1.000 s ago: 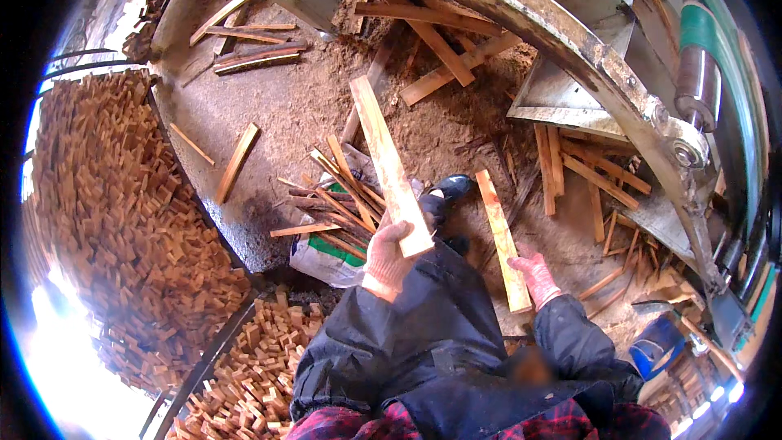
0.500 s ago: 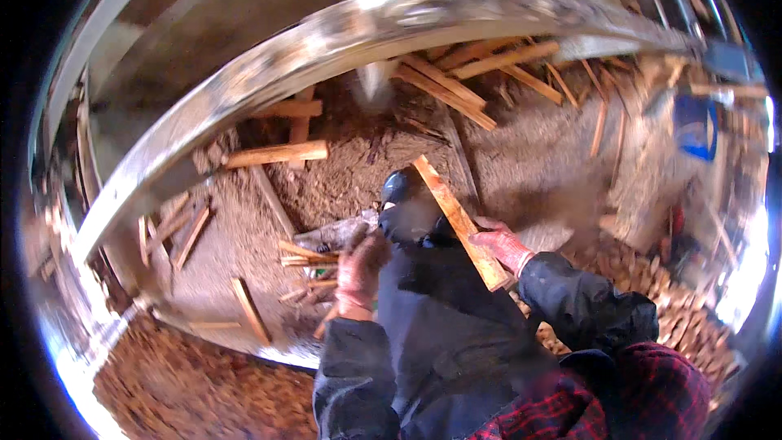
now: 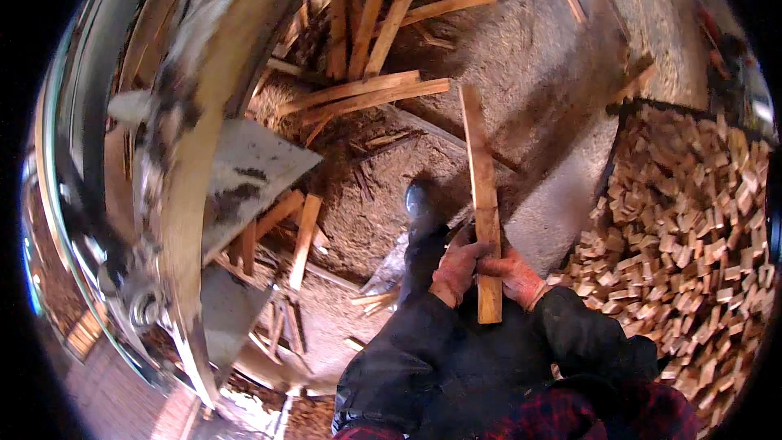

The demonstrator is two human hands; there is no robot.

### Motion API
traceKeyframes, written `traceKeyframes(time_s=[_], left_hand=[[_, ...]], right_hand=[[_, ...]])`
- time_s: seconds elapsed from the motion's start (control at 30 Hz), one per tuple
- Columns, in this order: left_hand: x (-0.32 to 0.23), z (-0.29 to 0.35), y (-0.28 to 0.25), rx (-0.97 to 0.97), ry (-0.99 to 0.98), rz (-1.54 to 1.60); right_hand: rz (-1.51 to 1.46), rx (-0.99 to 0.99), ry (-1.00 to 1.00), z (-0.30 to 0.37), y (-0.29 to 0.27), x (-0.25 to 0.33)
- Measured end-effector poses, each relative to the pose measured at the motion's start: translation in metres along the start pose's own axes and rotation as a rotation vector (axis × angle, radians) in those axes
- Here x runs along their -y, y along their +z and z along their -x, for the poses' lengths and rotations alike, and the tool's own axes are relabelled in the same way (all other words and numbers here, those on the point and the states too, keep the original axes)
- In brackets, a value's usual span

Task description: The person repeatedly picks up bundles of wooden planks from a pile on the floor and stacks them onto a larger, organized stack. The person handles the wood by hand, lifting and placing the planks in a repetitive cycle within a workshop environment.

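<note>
A long, narrow wooden board (image 3: pixel 482 183) points away from me in front of my body, its near end close to my lap. My right hand (image 3: pixel 520 277), in a reddish work glove, is closed round the board's right side, with fingers or thumb crossing its top face. On the opposite edge, my left hand (image 3: pixel 459 267), gloved alike, is closed against the board just above its lower end. Part of the left hand's fingers is hidden behind the wood. The two hands nearly meet.
A large heap of small cut wood blocks (image 3: pixel 668 236) lies to the right. Left of me stands a machine with a big curved rim (image 3: pixel 191 195) and a grey metal plate (image 3: pixel 252 167). Loose boards (image 3: pixel 375 102) and wood scraps lie on the sawdust-covered floor (image 3: pixel 538 73).
My left hand, empty before, has come across to the board. The board has swung closer to straight ahead. My view has turned right, bringing the block heap into fuller sight.
</note>
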State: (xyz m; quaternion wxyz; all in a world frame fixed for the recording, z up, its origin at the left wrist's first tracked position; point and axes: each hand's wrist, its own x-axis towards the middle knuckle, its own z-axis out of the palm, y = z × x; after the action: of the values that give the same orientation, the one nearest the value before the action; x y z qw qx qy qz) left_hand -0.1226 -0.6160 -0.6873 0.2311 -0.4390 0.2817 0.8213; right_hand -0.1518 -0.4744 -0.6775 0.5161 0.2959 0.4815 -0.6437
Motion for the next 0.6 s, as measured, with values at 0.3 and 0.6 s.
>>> traceKeyframes(time_s=[0.3,0.6], left_hand=[[-0.078,-0.221,-0.068,-0.198,0.306,-1.126],[-0.195,-0.394,-0.175,-0.683,0.417,-2.083]], right_hand=[[0.047,-0.116,-0.327,-0.153,-0.086,0.07],[0.327,-0.284,-0.22,-0.354,-0.238,0.032]])
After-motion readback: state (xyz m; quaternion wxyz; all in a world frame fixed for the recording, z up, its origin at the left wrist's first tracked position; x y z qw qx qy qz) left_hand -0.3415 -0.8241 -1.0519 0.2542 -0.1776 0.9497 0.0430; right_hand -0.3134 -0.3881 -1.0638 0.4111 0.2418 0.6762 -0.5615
